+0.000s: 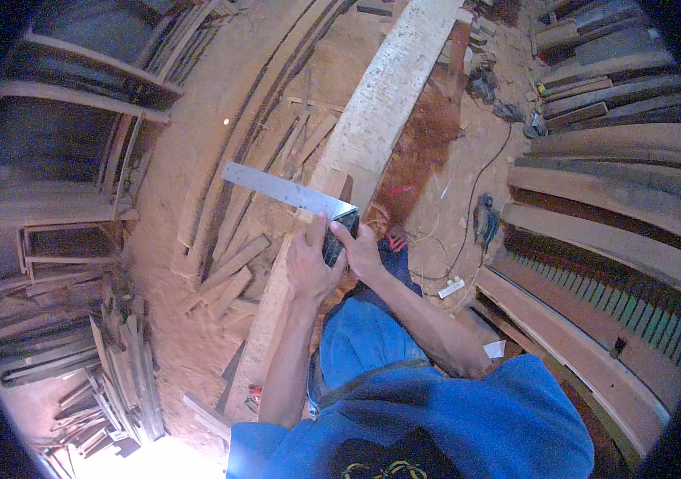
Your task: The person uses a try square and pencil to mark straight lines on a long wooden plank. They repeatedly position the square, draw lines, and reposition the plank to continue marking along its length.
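We lose part of the dark handle (341,233) of the metal square (283,190) behind the left hand (312,259) and the right hand (364,251), and we cannot tell how the left fingertips meet the beam (270,329). The pale plank (392,84) leaves our view at the top edge; the blue shirt (468,411) is cut off below. Glare washes out some wood scraps (94,435) at lower left. We find the red object (255,392) too small to identify.
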Tool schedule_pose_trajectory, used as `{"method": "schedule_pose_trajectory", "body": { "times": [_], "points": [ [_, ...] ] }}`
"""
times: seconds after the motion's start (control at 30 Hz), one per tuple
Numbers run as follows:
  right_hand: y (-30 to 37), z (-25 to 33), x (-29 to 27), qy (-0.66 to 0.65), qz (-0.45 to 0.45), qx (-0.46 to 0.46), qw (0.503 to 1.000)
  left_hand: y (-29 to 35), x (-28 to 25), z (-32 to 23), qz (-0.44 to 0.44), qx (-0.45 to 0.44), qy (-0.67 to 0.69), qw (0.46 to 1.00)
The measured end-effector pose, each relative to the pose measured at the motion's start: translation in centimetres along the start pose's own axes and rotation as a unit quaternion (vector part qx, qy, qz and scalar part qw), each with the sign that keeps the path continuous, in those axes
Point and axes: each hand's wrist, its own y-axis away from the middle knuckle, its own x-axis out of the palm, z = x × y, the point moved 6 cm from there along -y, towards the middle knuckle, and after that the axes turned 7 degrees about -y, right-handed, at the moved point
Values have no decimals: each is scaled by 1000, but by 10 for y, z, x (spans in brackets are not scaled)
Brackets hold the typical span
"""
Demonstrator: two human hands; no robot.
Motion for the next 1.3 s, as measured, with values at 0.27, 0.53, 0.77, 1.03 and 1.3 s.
{"method": "schedule_pose_trajectory", "body": {
  "times": [0.27,0.53,0.77,1.03,1.3],
  "points": [
    [6,13,6,-5,11,33,999,-1,0,-4,11,-12,-32,999],
    [2,10,5,-1,17,20,1000,-1,4,-2,16,-17,-27,999],
    [-1,3,0,24,19,25,999,1,5,-2,24,-20,-35,999],
    [17,38,-18,-6,-61,-44,997,-3,3,-2,1,-1,-18,1000],
    [10,173,-22,225,-30,-261,938,2,0,0,1,-40,-24,999]
  ]
}}
